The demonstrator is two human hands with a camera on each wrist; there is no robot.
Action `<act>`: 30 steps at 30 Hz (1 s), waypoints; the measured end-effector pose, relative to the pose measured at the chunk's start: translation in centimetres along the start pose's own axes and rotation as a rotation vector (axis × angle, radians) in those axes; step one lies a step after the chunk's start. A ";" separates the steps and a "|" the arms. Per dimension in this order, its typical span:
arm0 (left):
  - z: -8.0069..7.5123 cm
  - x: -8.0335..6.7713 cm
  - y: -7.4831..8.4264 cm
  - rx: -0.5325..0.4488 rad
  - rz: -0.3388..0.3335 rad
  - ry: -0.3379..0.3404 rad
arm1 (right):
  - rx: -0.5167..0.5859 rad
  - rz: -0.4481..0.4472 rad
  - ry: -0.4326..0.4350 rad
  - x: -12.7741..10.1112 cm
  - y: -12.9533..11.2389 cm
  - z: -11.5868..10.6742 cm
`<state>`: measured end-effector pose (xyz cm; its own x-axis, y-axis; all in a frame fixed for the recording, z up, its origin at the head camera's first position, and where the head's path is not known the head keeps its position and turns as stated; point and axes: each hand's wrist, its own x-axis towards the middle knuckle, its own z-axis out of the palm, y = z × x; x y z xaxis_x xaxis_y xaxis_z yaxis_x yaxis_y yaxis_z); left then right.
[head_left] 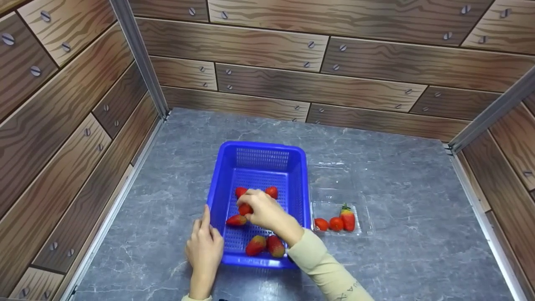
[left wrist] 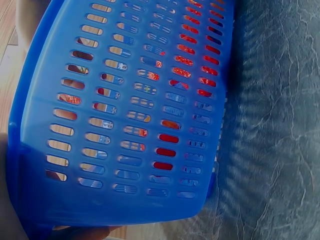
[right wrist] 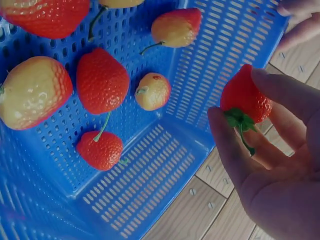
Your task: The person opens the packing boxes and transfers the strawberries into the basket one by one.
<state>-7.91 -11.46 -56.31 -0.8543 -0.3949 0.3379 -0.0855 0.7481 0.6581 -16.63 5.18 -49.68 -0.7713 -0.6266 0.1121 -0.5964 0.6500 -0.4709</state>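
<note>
A blue slotted basket [head_left: 260, 146] stands on the grey table with several red and yellowish strawberries [head_left: 256, 245] lying on its floor. My right hand [head_left: 252, 207] is inside the basket and pinches one red strawberry [head_left: 245, 209] between thumb and fingers. In the right wrist view that strawberry [right wrist: 246, 94] hangs above the others [right wrist: 101, 80], with its green stem down. My left hand [head_left: 204, 237] rests with straight fingers against the outside of the basket's near-left wall [left wrist: 125, 125]. Its fingers [right wrist: 298, 21] show past the rim.
A clear plastic clamshell tray [head_left: 363, 207] lies open just right of the basket, with three strawberries [head_left: 335, 223] in its near half. Wood-pattern walls [head_left: 292, 83] close the table in at the back, left and right.
</note>
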 end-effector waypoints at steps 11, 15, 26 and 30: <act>-0.1 0.0 0.1 0.014 -0.023 -0.012 | -0.066 -0.203 -0.174 0.2 -0.1 1.7; 0.0 0.0 0.1 0.012 -0.024 -0.008 | -0.122 -0.259 -0.234 0.5 -0.1 2.6; 0.1 0.0 0.1 0.011 0.004 0.013 | -0.257 -0.305 -0.346 0.5 -0.2 4.6; 0.1 -0.1 0.0 0.004 0.005 0.016 | -0.256 -0.309 -0.366 0.5 -0.1 4.8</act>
<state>-7.87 -11.43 -56.41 -0.8466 -0.3995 0.3515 -0.0836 0.7522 0.6536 -15.89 2.66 -53.80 -0.4508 -0.8843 -0.1217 -0.8537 0.4669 -0.2307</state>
